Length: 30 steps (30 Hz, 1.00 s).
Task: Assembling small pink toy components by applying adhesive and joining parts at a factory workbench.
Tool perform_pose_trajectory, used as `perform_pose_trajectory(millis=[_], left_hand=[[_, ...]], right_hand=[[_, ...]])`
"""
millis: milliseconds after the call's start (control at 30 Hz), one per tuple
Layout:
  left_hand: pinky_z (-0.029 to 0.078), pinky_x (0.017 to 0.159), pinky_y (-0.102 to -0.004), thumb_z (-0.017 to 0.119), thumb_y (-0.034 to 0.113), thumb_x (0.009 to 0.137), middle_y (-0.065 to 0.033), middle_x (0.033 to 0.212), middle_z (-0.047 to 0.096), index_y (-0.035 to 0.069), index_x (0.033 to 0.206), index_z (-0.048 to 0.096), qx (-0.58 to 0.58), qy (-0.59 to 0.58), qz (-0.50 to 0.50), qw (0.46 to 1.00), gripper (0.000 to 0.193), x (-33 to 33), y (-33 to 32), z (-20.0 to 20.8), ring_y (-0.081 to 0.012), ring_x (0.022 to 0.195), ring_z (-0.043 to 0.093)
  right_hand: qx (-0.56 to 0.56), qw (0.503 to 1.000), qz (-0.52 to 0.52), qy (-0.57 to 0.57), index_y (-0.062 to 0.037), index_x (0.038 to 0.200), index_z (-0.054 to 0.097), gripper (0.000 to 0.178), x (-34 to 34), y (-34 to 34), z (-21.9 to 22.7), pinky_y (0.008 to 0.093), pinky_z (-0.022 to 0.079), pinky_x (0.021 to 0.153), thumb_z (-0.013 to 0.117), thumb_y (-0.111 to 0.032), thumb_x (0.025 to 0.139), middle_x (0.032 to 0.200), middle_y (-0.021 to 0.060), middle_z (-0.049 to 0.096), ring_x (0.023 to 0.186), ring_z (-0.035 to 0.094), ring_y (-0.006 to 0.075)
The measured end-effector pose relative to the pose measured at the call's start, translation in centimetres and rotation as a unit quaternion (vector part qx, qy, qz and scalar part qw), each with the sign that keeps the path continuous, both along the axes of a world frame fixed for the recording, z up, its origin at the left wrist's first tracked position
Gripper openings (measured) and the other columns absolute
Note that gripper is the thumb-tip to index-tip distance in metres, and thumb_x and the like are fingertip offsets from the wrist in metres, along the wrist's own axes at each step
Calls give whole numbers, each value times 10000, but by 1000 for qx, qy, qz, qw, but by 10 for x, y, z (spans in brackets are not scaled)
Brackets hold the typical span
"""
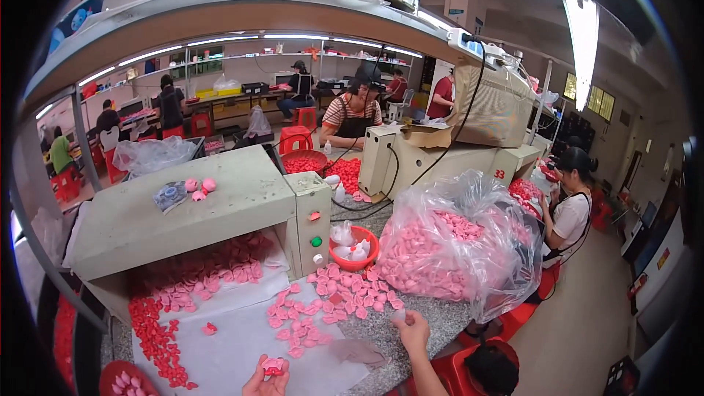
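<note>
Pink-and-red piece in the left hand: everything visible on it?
The pink-and-red piece is small and looks molded, perhaps plastic, with a pink upper part and red along the lower side, as seen from the head camera. The left hand holds it between thumb and fingers, in front of the white sheet in this view. Finer detail is too small to tell; nothing else visibly touches it.

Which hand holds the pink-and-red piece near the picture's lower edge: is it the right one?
No, the pink-and-red piece sits in the fingers of the left hand.
</note>
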<state>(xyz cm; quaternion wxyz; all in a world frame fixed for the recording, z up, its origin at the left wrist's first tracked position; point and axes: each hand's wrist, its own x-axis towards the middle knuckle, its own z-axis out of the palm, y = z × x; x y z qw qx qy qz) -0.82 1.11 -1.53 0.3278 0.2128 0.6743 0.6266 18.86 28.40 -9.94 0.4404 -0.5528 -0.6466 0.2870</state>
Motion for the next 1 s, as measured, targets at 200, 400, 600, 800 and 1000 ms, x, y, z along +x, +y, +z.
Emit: perform_pose_trajectory(millis=[200,400,600,800,1000], left_hand=[[341,939,-261,413,143,913,-59,996,558,30,1121,487,124,-39,-129,983,248,-12,-1,-106,-143,996,496],[364,937,-289,477,98,870,-77,972,549,23,1068,505,361,-519,-125,765,214,27,5,-35,-178,969,499],[417,876,-373,466,24,831,-134,1026,538,-5,1066,497,277,-581,-82,761,239,43,19,-69,-260,982,504],[414,885,-360,496,47,819,-134,1035,538,-4,1075,495,290,-500,-166,799,261,55,23,-61,-253,977,510],[439,859,-332,494,102,855,-100,1006,556,30,1122,485,247,-515,-93,816,277,49,32,-77,-212,932,532]], right_hand=[[21,998,2,-54,-9,962,615,406,8,11,-8,327,481,678,751,-180,620,822,126,650,747,626,230],[196,962,183,-42,-40,984,597,413,-12,-109,68,400,429,761,740,-221,641,919,127,588,868,545,288],[311,890,330,-51,-124,816,617,135,-37,-174,86,403,401,640,613,-188,697,825,67,569,745,526,280],[250,903,346,-46,-117,844,602,196,-29,-161,69,425,380,668,626,-232,686,787,82,538,764,504,305],[259,911,312,-74,-92,836,586,207,-34,-159,61,434,374,686,619,-237,692,826,97,537,796,493,311]])
